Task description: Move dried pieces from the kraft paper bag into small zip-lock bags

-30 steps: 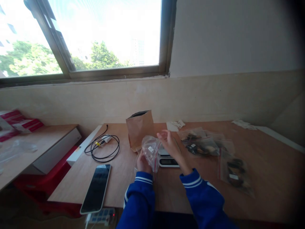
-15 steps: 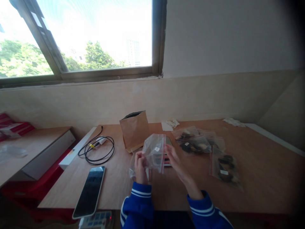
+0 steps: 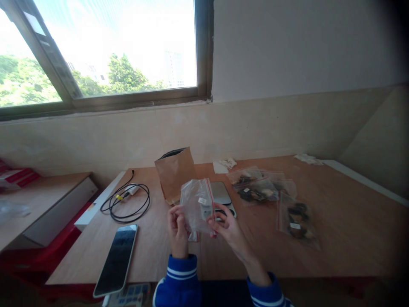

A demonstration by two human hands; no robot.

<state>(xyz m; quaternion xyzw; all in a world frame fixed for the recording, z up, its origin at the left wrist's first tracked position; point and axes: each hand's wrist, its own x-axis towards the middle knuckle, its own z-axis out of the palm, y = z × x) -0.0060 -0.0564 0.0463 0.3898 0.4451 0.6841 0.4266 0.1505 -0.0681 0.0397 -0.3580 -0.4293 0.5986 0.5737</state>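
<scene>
Between my hands hangs a clear zip-lock bag (image 3: 195, 204) with a red seal strip and a small white label; nothing shows inside it. My left hand (image 3: 178, 226) is closed on its left edge. The fingers of my right hand (image 3: 225, 224) pinch the sealed-strip side near its lower end. Behind the bag lies a kitchen scale (image 3: 221, 194) with a metal plate, partly hidden. A brown paper pouch (image 3: 175, 172) stands with its top open just behind my left hand. Under the bag, another clear bag (image 3: 193, 237) lies on the table.
Several zip-lock bags with dark pieces (image 3: 255, 192) lie to the right, one labelled bag (image 3: 297, 221) nearer me. At left are a black cable (image 3: 147, 200) and a phone (image 3: 116, 258) over the front edge. Crumpled white paper (image 3: 227, 163) lies at the back.
My right hand has moved down along the strip side and now pinches it lower. The bag has tilted, and more of the scale shows. The whole view has shifted slightly.
</scene>
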